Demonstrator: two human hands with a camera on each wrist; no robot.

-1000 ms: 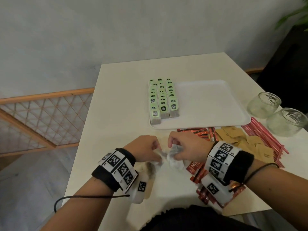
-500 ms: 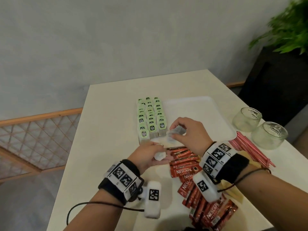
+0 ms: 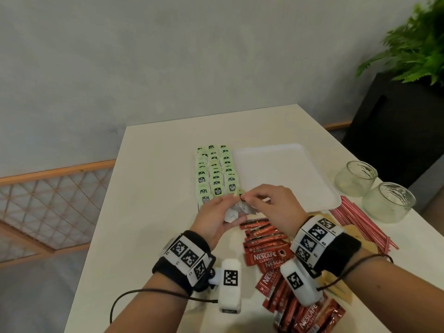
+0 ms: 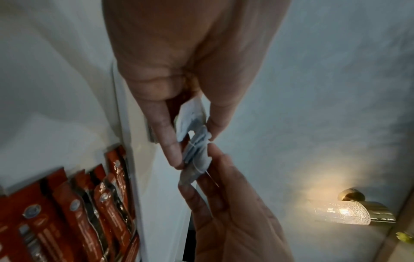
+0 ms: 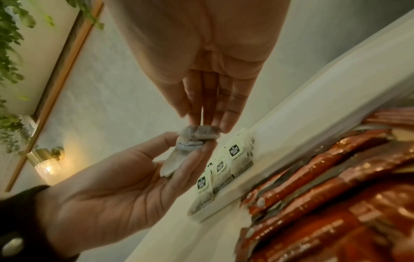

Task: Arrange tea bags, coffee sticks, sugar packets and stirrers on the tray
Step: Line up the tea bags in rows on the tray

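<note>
Above the near edge of the white tray (image 3: pixel 286 169), both hands meet over a small bunch of loose tea bags (image 3: pixel 236 210). My left hand (image 3: pixel 225 212) holds the bunch between thumb and fingers (image 4: pixel 172 150). My right hand (image 3: pixel 245 198) pinches the top of one tea bag (image 5: pixel 198 132) from that bunch with its fingertips. Three rows of green-tagged tea bags (image 3: pixel 216 171) fill the tray's left side. Red coffee sticks (image 3: pixel 269 253) lie under my wrists. Brown sugar packets (image 3: pixel 336 288) and red stirrers (image 3: pixel 360 224) lie to the right.
Two glass jars (image 3: pixel 355 175) (image 3: pixel 388 203) stand right of the tray. A dark planter with a fern (image 3: pixel 408 121) stands beyond the table's right edge. A wooden lattice rail (image 3: pixel 48 203) runs along the left. The tray's right part is bare.
Both hands have carried the tea bags from near the table's front edge up to the tray's near edge. The right hand went ahead, and the left has now joined it.
</note>
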